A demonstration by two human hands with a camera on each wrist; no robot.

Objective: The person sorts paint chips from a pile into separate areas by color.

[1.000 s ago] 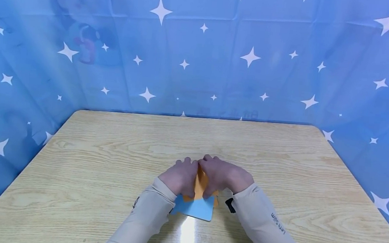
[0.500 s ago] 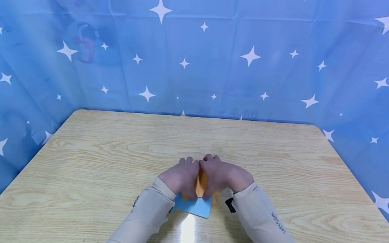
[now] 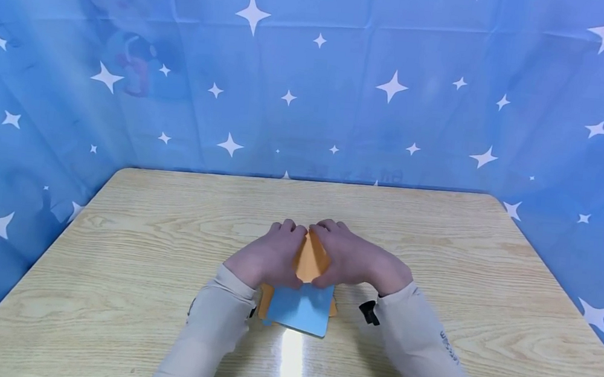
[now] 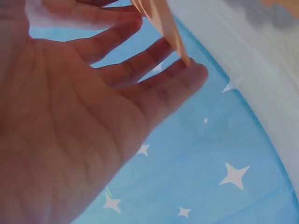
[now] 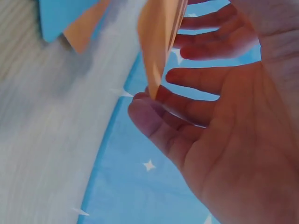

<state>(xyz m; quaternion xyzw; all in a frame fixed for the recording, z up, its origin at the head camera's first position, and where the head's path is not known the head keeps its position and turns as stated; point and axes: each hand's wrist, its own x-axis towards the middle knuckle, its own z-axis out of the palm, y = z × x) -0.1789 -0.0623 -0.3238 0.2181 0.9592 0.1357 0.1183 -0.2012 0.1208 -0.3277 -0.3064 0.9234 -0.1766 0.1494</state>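
Observation:
In the head view, my left hand (image 3: pixel 272 253) and right hand (image 3: pixel 354 257) meet over the table, holding thin orange cards (image 3: pixel 312 261) between them. The cards stand on edge, bowed, with their top edge at my fingertips. The left wrist view has the orange cards (image 4: pixel 161 18) against the fingertips of my left hand (image 4: pixel 74 116). Thumb and fingers of my right hand (image 5: pixel 219 126) pinch a corner of the orange cards (image 5: pixel 156 46), where layered edges show. Just below both hands lies a light blue card (image 3: pixel 300 310) with rounded corners.
More orange pieces (image 3: pixel 265 304) stick out from under the blue card on both sides. Everything rests on a light wood-grain table (image 3: pixel 167 230). Behind it hangs a blue curtain (image 3: pixel 334 82) with white stars. A bright reflection streaks the front of the table.
Both hands have moved up and away from me with the orange cards, most of it in the last half second. More of the blue card and the orange pieces beneath now shows.

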